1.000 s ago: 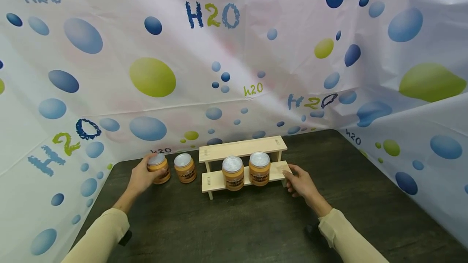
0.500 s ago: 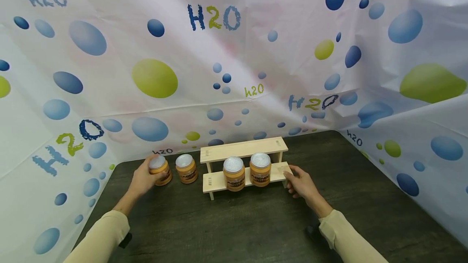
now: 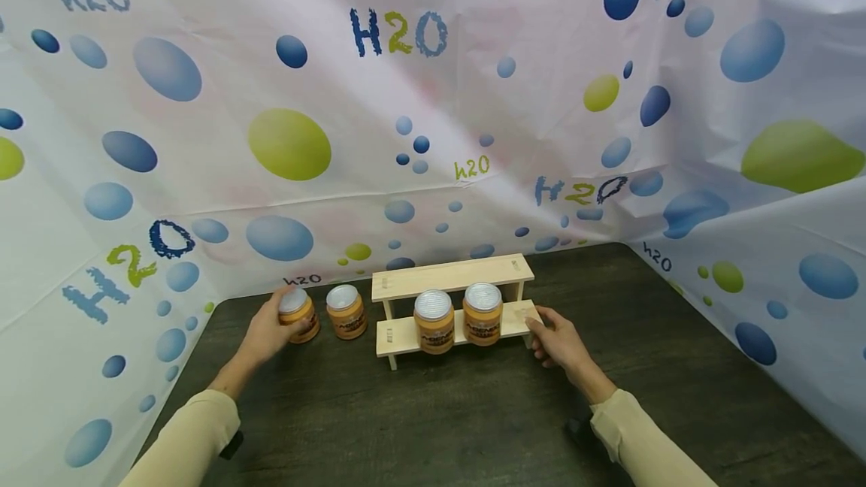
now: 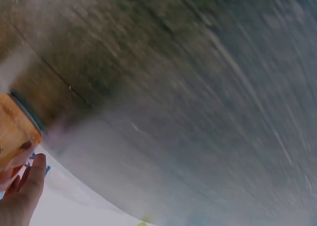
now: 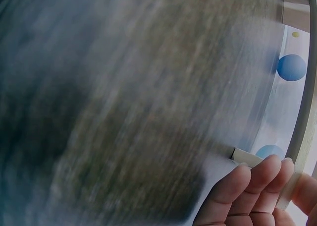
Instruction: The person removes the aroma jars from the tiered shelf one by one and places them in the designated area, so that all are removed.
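At the left of the head view, my left hand [image 3: 267,331] grips an orange jar [image 3: 304,320] with a silvery lid, thumb on the near side and fingers round the back. In the left wrist view part of this jar [image 4: 15,132] shows beside the fingers. My right hand [image 3: 560,340] pinches the right end of the lower step of a two-tier wooden shelf [image 3: 449,278]. The right wrist view shows its thumb and curled fingers [image 5: 265,171] on either side of the board's edge [image 5: 303,137]. Two like jars, one left [image 3: 435,325] and one right [image 3: 482,318], stand on the lower step.
Another orange jar [image 3: 348,318] stands on the dark table [image 3: 419,427] between the held jar and the shelf. A white sheet [image 3: 379,96] printed with blue and green drops hangs behind and along both sides. The upper tier [image 3: 452,276] is bare wood.
The head view has shifted slightly, moving the whole scene a little right and down. Both hands keep the same hold on the jar and the shelf.
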`<move>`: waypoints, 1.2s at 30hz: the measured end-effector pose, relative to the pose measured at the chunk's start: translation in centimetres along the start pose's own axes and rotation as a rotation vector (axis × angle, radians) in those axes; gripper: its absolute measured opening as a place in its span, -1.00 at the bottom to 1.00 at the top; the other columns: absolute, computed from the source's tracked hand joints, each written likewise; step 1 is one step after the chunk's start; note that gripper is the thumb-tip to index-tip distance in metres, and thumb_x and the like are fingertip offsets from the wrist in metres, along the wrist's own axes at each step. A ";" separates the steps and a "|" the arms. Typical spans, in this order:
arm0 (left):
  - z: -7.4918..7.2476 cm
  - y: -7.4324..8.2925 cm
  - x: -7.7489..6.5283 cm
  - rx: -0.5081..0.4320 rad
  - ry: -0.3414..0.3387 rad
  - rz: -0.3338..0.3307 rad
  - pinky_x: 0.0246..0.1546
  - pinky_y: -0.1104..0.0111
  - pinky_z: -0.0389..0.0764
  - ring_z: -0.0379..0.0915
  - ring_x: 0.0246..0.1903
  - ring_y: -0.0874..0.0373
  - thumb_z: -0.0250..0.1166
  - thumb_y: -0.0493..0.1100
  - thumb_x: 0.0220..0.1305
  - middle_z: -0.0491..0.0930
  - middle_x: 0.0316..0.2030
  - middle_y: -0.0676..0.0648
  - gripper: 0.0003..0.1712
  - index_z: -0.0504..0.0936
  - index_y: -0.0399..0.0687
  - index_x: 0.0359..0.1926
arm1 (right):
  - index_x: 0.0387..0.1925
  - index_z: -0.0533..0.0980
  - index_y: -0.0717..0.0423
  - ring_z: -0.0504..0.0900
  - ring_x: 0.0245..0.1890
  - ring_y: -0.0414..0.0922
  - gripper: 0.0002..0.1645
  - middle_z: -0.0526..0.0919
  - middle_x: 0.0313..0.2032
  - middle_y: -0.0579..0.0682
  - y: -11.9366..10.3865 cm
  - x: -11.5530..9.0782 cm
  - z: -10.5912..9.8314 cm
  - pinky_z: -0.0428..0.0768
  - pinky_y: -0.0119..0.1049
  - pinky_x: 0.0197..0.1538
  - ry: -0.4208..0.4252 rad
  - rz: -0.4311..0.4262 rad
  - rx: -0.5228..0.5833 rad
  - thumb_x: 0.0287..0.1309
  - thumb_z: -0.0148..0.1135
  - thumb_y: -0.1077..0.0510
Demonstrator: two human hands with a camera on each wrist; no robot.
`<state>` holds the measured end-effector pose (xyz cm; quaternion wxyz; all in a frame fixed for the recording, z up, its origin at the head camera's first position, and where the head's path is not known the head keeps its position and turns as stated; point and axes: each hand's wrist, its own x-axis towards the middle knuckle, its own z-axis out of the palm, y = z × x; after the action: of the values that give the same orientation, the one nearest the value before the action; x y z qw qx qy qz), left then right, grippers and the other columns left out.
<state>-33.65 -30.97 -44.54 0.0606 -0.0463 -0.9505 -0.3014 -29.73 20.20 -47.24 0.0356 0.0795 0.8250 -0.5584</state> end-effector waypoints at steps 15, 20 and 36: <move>-6.0 2.7 -2.7 -0.054 0.123 0.035 0.21 -0.34 0.37 0.16 0.35 -0.52 0.32 -0.05 0.37 0.11 0.43 -0.54 -0.03 -0.04 -0.25 0.57 | 0.43 0.26 0.17 0.54 -0.58 -0.18 -0.37 0.55 -0.55 -0.08 -0.2 -0.1 -0.2 0.59 -0.26 -0.52 -0.014 -0.024 0.003 0.49 0.04 -0.03; -7.1 5.0 -4.2 -0.153 0.172 0.094 0.28 -0.27 0.35 0.12 0.41 -0.46 0.29 -0.04 0.41 0.15 0.45 -0.46 -0.08 0.00 -0.15 0.58 | 0.44 0.24 0.18 0.54 -0.58 -0.19 -0.36 0.56 -0.56 -0.08 -0.1 -0.2 -0.1 0.59 -0.27 -0.52 -0.022 -0.028 0.000 0.50 0.03 -0.04; -2.6 14.7 -5.4 -0.359 -0.029 0.398 0.31 -0.20 0.38 0.24 0.42 -0.19 0.28 -0.07 0.42 0.30 0.44 -0.21 -0.25 0.19 0.13 0.53 | 0.43 0.25 0.19 0.53 -0.59 -0.20 -0.37 0.55 -0.56 -0.09 -0.1 -0.7 -0.2 0.57 -0.27 -0.52 -0.019 -0.025 0.011 0.49 0.03 -0.02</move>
<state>-26.29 -20.78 -34.79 0.0957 -0.2465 -0.8548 -0.4465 -29.09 20.26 -46.97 0.0357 0.0640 0.8225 -0.5640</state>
